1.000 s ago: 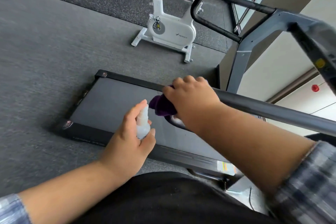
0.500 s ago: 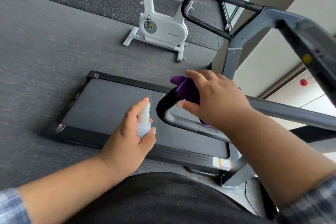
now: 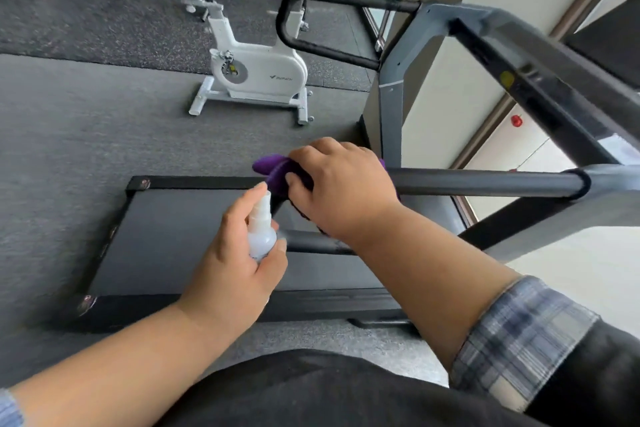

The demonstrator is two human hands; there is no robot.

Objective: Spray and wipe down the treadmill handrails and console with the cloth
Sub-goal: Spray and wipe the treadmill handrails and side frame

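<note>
At frame centre we see the right hand (image 3: 341, 189) gripping the purple cloth (image 3: 273, 168) around the near handrail (image 3: 485, 182), hiding most of the cloth. Our left hand (image 3: 239, 253) holds the spray bottle (image 3: 260, 230), fingers covering its lower half. The console is blurred at right.

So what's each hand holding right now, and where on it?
The left hand grips the spray bottle round its body, forefinger on the nozzle. The right hand holds the purple cloth wrapped over the curved end of the near handrail.

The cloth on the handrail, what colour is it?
Purple cloth, seen clearly in the head view.
</note>
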